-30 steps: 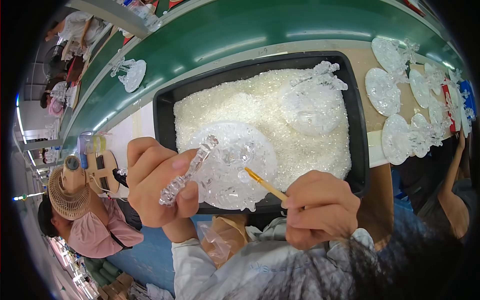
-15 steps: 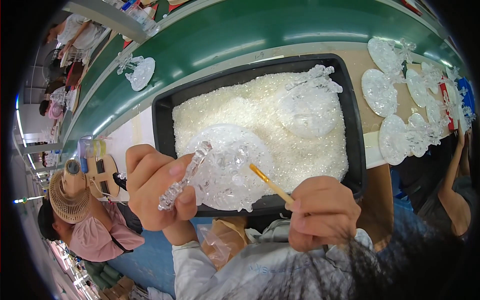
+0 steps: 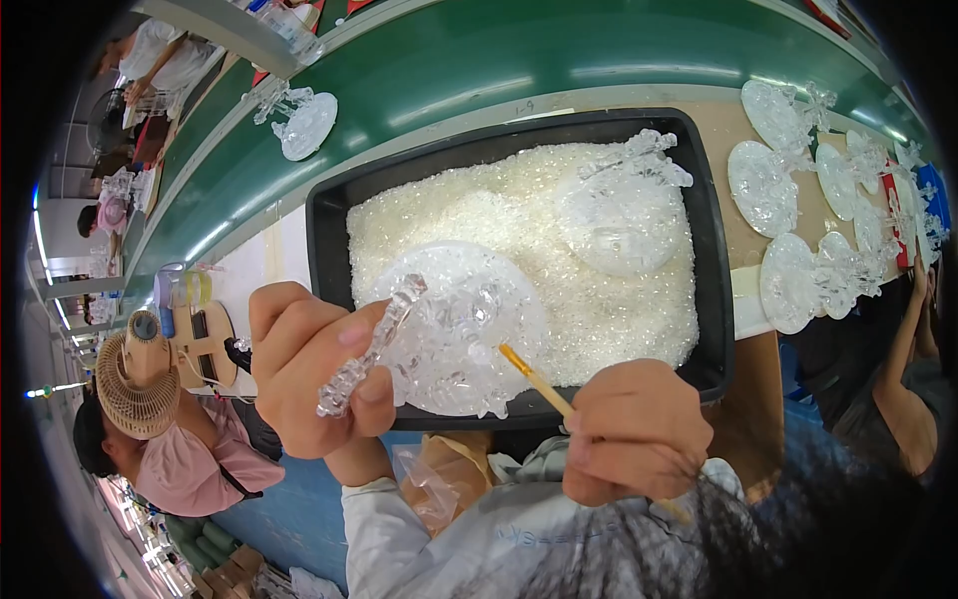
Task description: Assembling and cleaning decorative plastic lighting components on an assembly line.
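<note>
A green conveyor belt (image 3: 559, 60) carries a clear ornament (image 3: 299, 120); a small fan (image 3: 135, 384) stands left.

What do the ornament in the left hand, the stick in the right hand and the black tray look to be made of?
Ornament: clear moulded plastic, possibly glass; see-through, glossy, faceted highlights.
Stick: likely wood or bamboo; thin, matte, yellowish tan.
Black tray: probably plastic; smooth, slightly shiny rim. It holds small translucent white granules, glittering like plastic or crystal beads.

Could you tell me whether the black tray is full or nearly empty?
Full: the tray holds a heap of clear beads from wall to wall, its floor hidden.
</note>
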Demonstrator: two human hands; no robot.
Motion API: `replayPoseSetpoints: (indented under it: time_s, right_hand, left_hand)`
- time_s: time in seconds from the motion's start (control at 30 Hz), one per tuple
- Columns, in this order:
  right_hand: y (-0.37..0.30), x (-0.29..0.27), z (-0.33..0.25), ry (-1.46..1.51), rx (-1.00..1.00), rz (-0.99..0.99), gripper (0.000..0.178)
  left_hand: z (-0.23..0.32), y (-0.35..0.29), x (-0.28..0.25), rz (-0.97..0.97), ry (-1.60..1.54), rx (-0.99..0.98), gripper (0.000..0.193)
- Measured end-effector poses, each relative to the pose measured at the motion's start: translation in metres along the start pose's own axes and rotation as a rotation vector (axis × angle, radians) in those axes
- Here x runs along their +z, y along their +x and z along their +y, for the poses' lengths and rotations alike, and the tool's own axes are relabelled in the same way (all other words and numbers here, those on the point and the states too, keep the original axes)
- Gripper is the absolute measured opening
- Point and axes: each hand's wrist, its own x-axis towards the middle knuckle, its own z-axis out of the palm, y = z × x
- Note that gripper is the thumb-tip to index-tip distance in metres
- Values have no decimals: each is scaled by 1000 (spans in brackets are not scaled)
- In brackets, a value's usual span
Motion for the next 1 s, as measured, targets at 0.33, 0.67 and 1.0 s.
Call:
replayPoseSetpoints:
  time_s: [0.33,0.67,1.0]
  right_hand:
    - [-4,5,1,-43,-7,64,16]
    - [2,-4,-3,27,-7,53,11]
    - [3,-6,-4,104,-26,113,12]
  left_hand:
    - [0,-3,0,34,0,9,27]
    - [-5,-1,5,70,-14,43,28]
    - [-15,-6,-1,67,12,92,37]
